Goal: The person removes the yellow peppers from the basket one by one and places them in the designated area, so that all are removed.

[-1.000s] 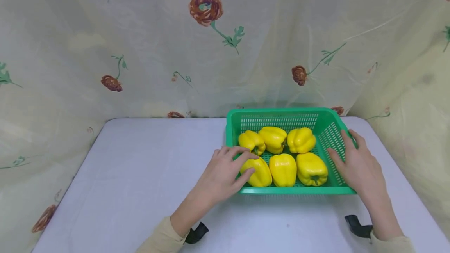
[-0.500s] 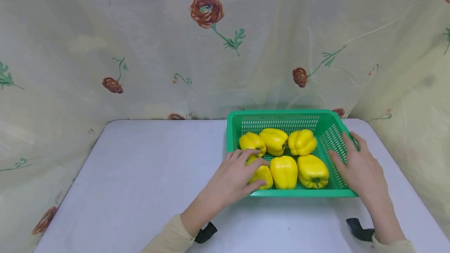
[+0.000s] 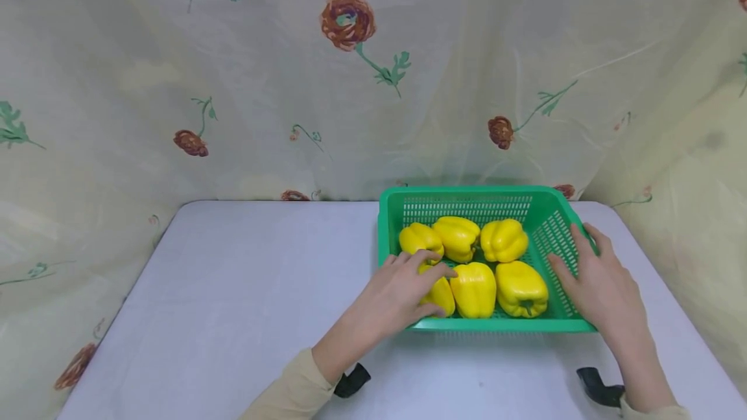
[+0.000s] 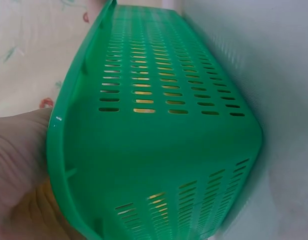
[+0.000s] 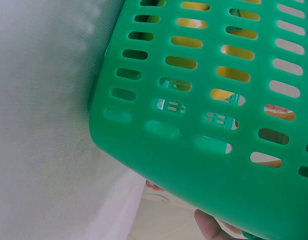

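Observation:
Inside the green plastic basket [image 3: 502,324] lie several yellow bell peppers in two rows. My left hand [image 3: 397,293] reaches over the basket's front left corner, its fingers spread and gently bent above the front left pepper [image 3: 439,298]. That hand covers much of this pepper, so how firmly it touches cannot be told. One fingertip is close to the front middle pepper [image 3: 474,290]. At the right side, my right hand [image 3: 607,284] holds the basket's rim, thumb on the inner side. A fingertip [image 5: 207,225] shows by the rim in the right wrist view.
The basket stands at the back right of a white-covered table [image 3: 251,290]. Behind it hangs a flower-printed curtain [image 3: 420,70], which also runs along both sides. Black curved pieces [image 3: 600,387] sit by each wrist.
My left hand has moved right, further over the front left pepper, covering more of it. The basket, peppers and right hand stay in place, with the whole view shifting slightly.

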`<state>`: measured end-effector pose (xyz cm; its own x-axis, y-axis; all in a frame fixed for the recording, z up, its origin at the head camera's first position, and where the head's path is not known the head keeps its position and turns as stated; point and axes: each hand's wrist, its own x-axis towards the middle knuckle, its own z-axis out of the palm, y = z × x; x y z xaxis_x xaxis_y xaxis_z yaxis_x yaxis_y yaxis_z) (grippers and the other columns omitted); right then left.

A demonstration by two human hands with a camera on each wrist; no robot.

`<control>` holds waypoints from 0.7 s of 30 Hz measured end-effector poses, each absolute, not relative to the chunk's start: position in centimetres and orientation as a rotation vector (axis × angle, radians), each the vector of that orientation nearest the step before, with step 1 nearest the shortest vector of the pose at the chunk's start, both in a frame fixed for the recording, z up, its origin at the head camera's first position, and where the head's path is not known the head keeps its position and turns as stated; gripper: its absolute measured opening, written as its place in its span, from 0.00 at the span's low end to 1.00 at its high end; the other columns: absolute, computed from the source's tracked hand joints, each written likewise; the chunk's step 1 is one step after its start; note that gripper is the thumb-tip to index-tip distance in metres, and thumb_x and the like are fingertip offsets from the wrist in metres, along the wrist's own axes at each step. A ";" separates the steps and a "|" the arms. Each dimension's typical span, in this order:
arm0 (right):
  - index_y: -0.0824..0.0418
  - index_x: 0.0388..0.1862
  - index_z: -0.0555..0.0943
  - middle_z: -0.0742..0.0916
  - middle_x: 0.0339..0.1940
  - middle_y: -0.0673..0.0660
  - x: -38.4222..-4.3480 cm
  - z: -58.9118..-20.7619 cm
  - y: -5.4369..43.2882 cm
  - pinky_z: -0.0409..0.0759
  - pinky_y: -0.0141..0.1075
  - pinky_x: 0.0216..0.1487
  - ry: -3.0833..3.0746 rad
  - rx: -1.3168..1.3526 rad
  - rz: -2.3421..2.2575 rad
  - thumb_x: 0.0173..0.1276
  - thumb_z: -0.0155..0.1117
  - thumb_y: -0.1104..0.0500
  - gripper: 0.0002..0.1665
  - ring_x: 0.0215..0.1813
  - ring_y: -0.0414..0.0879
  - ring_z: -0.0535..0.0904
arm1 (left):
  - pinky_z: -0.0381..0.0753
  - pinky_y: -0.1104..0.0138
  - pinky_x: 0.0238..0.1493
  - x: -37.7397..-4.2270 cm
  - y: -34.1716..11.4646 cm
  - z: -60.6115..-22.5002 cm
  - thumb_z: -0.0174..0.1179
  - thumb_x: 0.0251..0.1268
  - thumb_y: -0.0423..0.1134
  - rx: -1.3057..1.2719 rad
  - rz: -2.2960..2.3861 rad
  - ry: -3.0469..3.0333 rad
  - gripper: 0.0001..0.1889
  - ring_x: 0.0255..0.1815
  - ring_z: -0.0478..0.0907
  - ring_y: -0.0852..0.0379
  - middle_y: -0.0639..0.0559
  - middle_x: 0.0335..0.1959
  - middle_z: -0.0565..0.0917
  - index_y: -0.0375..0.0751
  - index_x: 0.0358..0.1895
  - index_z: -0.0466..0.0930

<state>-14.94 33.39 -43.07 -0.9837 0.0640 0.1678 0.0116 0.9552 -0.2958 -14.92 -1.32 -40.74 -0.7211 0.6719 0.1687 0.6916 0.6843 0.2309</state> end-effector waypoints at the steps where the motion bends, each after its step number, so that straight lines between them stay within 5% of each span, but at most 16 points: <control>1: 0.71 0.86 0.55 0.62 0.81 0.83 -14.9 -43.1 33.4 0.82 0.76 0.44 -2.932 -0.058 0.444 0.85 0.55 0.42 0.47 0.56 0.86 0.77 | 0.83 0.54 0.69 -15.0 -1.2 -40.7 0.75 0.66 0.55 -1.145 -0.429 -2.832 0.29 0.70 0.83 0.47 0.49 0.75 0.80 0.60 0.69 0.81; 21: 0.73 0.85 0.56 0.62 0.81 0.84 -15.0 -43.0 33.3 0.80 0.78 0.47 -2.938 -0.065 0.430 0.85 0.55 0.44 0.46 0.54 0.88 0.77 | 0.85 0.57 0.62 -15.8 -0.5 -40.8 0.78 0.63 0.51 -1.147 -0.350 -2.943 0.31 0.64 0.84 0.46 0.49 0.74 0.80 0.61 0.69 0.80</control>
<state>-14.98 33.32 -43.04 -0.9844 0.0675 0.1622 0.0182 0.9574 -0.2882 -15.80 -0.52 -40.83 -0.7390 0.6721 0.0462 0.6642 0.7154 0.2169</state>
